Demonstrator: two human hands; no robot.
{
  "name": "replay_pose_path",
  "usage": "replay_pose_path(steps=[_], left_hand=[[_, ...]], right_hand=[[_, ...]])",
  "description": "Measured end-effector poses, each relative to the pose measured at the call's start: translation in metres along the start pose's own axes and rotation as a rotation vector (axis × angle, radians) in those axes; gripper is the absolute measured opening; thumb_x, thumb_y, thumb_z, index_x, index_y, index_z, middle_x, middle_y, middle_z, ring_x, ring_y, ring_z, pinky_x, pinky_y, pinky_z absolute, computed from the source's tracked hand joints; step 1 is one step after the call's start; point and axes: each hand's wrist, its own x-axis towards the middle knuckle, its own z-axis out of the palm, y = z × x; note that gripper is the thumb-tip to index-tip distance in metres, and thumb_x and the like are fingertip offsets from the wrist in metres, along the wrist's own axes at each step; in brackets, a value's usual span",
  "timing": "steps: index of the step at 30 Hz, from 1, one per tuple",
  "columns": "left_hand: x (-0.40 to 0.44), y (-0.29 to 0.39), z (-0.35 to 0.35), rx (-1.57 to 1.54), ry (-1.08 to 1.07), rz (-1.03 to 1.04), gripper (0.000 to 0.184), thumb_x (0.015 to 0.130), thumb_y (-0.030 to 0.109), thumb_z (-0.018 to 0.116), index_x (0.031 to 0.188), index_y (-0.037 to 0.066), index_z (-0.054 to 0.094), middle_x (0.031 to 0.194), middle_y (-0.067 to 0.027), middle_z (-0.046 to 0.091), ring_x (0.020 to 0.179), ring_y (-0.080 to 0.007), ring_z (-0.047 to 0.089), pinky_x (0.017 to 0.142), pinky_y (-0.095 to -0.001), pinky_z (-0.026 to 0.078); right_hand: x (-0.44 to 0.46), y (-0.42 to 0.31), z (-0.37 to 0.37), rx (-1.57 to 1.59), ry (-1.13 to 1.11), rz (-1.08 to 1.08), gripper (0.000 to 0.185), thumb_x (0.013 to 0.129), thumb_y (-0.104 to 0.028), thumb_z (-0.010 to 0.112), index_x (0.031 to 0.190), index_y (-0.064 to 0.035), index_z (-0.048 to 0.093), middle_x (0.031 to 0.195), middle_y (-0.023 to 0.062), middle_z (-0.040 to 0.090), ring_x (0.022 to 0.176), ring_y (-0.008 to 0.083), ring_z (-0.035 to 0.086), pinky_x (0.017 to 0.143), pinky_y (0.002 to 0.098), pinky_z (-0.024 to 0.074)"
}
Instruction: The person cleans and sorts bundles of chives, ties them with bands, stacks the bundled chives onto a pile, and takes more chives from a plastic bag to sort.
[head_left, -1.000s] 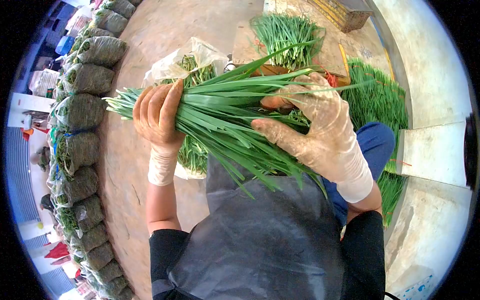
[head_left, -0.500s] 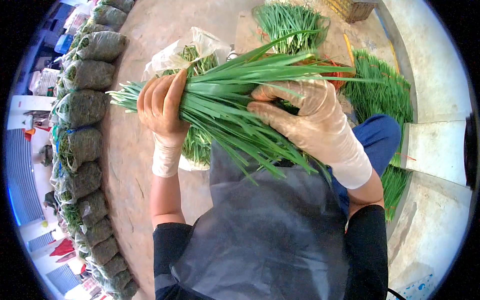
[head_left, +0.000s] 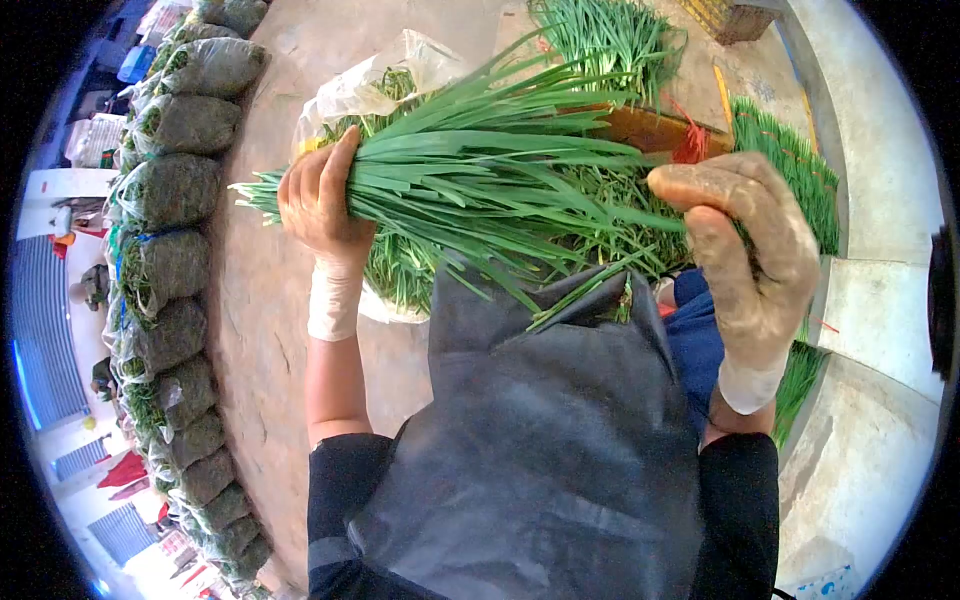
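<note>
In the head view, one white plastic bag (head_left: pixel 365 95) stands open beyond the left hand (head_left: pixel 325 205), with loose greens (head_left: pixel 400 270) showing in it. Along the left edge runs a row of stuffed clear bags (head_left: pixel 172 190), at least ten, each packed with greenery; the far ends are too small to count surely. One yellowish crate (head_left: pixel 735 18) sits at the upper right, its contents out of sight.

One bunch of long leaves (head_left: pixel 470 155) lies crosswise above the dark apron (head_left: pixel 540 430). It is flat-bladed and deep green, pale at the cut ends by the left hand and fanning out towards the right. The left hand's fingers clasp it near those pale ends. The right hand (head_left: pixel 760 235) has its fingers curled, thumb and forefinger near each other; a leaf tip reaches the thumb, but I cannot tell whether it is pinched. Both hands are gloved.

Beyond the bunch are one heap of cut leaves (head_left: pixel 610 45) and a cluster of red ties (head_left: pixel 692 142). Red-banded greens (head_left: pixel 785 160) lie farther right.
</note>
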Motion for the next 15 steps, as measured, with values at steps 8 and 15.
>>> replay_pose_path(steps=[8,15], left_hand=[[0.008,0.008,-0.002,-0.046,-0.028,0.051,0.043,0.075,0.022,0.065,0.116,0.012,0.062,0.100,-0.0059,0.065,0.091,-0.0257,0.061,0.084,-0.0381,0.043],[-0.003,-0.005,0.004,-0.007,-0.051,-0.028,0.051,0.066,0.010,0.068,0.116,0.015,0.061,0.095,-0.0037,0.064,0.089,-0.0252,0.061,0.082,-0.0394,0.045]], right_hand=[[0.034,0.009,0.063,-0.303,-0.017,-0.375,0.014,0.078,-0.019,0.072,0.084,-0.0084,0.066,0.080,0.0052,0.063,0.079,0.0229,0.059,0.070,0.0335,0.0464],[0.012,0.017,0.026,-0.409,-0.016,-0.194,0.022,0.076,-0.016,0.072,0.095,-0.0063,0.068,0.084,0.0075,0.064,0.082,0.0292,0.061,0.073,0.0371,0.0479]])
